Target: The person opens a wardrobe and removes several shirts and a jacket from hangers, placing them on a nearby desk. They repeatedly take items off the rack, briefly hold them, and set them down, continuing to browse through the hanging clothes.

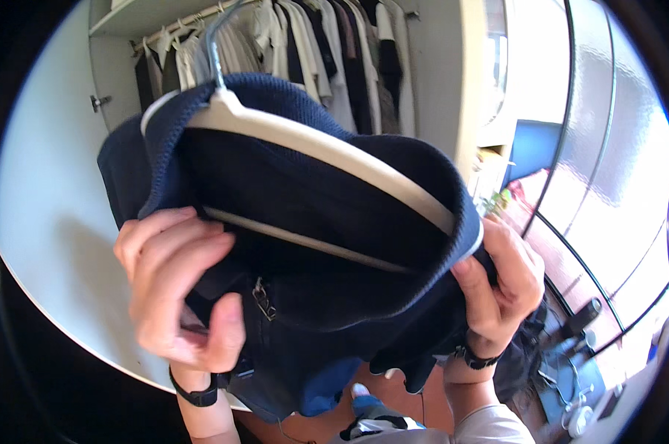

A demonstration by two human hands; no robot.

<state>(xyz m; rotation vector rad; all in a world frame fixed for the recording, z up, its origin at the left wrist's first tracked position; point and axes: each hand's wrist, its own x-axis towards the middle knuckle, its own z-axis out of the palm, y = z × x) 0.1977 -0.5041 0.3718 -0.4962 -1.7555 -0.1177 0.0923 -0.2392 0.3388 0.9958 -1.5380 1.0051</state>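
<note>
A dark navy garment [323, 311] with a ribbed collar hangs before me on a cream clothes hanger [323, 150] whose metal hook points up. The hanger's arm and lower bar show inside the wide neck opening. My right hand [503, 277] pinches the collar edge at the right between thumb and fingers. On the left, my left hand [179, 288] is at the garment's front edge, fingers curled over it and thumb apart; whether it grips the cloth is unclear. A metal zipper pull [264, 299] hangs on the front. Both wrists wear dark bands.
Behind is an open wardrobe with clothes [334, 55] hanging on a rail [190, 21]. A pale wardrobe door [57, 183] stands at the left. At the right are a black-framed glass panel [600, 139], and a dark bag and cables near the floor [434, 405].
</note>
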